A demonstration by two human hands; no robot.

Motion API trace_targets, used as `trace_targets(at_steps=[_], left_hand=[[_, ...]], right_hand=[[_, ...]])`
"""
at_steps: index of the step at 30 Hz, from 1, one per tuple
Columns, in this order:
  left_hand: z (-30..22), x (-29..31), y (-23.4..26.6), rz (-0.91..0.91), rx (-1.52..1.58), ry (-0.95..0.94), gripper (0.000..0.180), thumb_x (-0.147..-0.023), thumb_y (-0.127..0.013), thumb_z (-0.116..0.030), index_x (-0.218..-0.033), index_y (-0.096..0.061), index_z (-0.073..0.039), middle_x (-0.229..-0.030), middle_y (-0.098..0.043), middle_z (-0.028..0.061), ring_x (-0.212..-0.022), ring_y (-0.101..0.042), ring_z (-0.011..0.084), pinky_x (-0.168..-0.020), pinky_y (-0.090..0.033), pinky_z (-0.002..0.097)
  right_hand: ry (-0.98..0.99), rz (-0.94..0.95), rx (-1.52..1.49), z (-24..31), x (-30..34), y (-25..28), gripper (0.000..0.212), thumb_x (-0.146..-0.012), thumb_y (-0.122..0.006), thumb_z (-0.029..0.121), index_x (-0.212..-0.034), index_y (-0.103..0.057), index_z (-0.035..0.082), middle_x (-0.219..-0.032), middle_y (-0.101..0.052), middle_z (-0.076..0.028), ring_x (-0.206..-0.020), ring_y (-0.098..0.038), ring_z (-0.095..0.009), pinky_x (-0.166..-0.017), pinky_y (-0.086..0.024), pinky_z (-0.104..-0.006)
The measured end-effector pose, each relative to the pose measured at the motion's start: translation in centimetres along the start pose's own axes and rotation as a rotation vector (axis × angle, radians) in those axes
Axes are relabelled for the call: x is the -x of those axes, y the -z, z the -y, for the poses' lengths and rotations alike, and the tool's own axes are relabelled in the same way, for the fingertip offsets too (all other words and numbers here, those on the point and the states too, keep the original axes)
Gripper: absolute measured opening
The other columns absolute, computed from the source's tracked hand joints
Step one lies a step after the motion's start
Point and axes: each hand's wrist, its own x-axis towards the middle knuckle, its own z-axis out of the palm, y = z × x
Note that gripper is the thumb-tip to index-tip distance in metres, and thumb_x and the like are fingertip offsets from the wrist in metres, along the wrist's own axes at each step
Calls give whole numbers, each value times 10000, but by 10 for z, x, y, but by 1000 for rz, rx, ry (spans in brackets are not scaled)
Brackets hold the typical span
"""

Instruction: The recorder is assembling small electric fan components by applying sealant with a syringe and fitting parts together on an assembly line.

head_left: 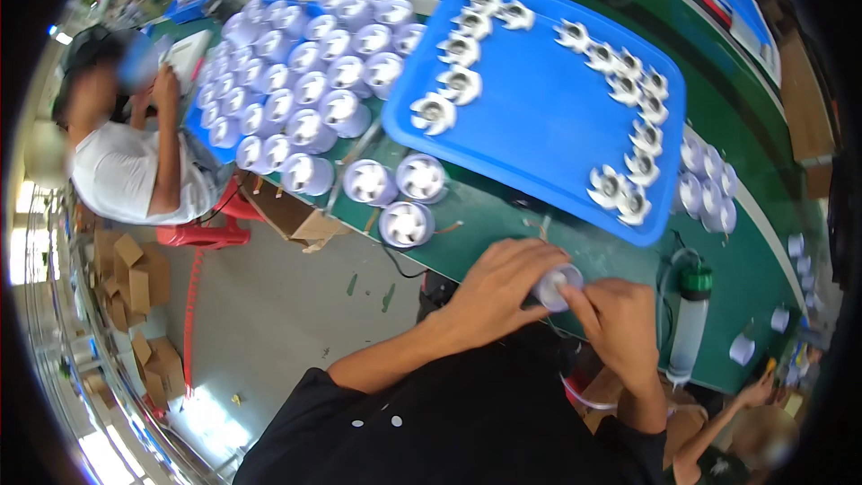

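Note:
Near the table's front edge, my left hand [503,286] is wrapped round a small pale lilac cylindrical fan housing [555,287], its round mouth turned up toward me. My right hand [620,319] is closed at the housing's right side, with a digit pressed at its mouth. Fingers cover much of the housing, so its inside shows only in part. Beyond my hands lies a blue tray [530,117] with several white fan impellers [609,187] along its left and right sides. Left of my hands stand three similar housings [406,224] with white blades inside.
Many bladed housings [310,130] crowd the far left of the green table [485,207]. More housings [709,180] stand right of the tray. A clear tube with a green cap [690,323] lies at right. One co-worker [135,162] sits at left, another person's arm [727,422] shows lower right.

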Motion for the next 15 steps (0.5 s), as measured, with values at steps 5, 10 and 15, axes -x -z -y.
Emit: trace_targets(at_steps=[5, 10, 15], left_hand=[[-5, 2, -6, -82, 207, 87, 648, -747, -807, -136, -1323, -516, -74, -1275, -577, 134, -1210, -536, 334, -1030, -427, 429], [-5, 8, 18, -181, 253, 120, 640, -747, -825, -171, -1305, -518, -100, -1267, -578, 124, -1215, -534, 321, -1030, -431, 417], [3, 11, 33, -190, 214, 151, 601, -747, -837, -177, -1265, -544, -89, -1261, -587, 108, -1221, -538, 300, -1038, -430, 407]], right_hand=[[205, -190, -8, 9, 18, 21, 262, -856, -655, 73, -626, -579, -28, -570, -455, -127, -470, -440, -297, -469, -320, -380], [42, -184, -87, -3, 13, -2, 453, -959, -540, 214, -565, -560, -8, -512, -406, -60, -460, -405, -167, -475, -256, -323], [-84, -100, -126, -15, 14, -19, 401, -947, -572, 217, -628, -627, -20, -521, -447, -59, -481, -446, -144, -487, -287, -309]])
